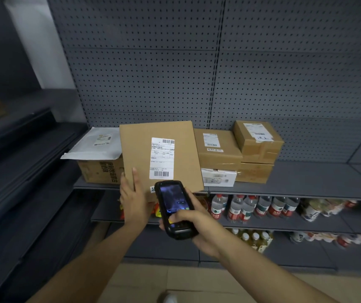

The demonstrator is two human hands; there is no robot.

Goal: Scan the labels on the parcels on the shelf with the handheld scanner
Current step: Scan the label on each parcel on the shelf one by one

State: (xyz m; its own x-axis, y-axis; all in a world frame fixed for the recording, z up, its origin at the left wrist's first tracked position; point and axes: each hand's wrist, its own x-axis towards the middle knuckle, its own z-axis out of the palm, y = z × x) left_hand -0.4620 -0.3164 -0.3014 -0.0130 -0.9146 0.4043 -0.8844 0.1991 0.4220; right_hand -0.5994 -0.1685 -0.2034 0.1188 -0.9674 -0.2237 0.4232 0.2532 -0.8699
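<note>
**A:** Parcels on the shelf (295, 189) — which one is being scanned?

**B:** The flat cardboard parcel (144, 147), tipped up on its lower edge at the front of the shelf so that its label (162, 158) faces the person. The left hand (132, 197) props it at the lower left corner, fingers flat against the face and thumb round the edge. The right hand (193, 224) is wrapped around the handheld scanner (173, 208), thumb resting on the keys under the lit screen. The scanner's head sits just below the label's lower barcode.

**A:** So the step in hand?

**B:** Reading this label, I'd judge. Next, the scanner's nose must tilt up at a barcode and hold steady; whether a read has registered I cannot tell, since the screen is too blurred.

**A:** How many parcels in all?

**B:** Six that I can count: the held one; a white mailer bag (94, 145) lying on a printed carton (101, 169) at the left; a brown box (216, 147) stacked on a small white box (219, 178); and a small taped box (258, 138) on top at the right, with more cardboard beneath it that may be a seventh. Labels show on four of them. One scanner, two hands. Bottled drinks (251, 208) fill the shelves below.
</note>
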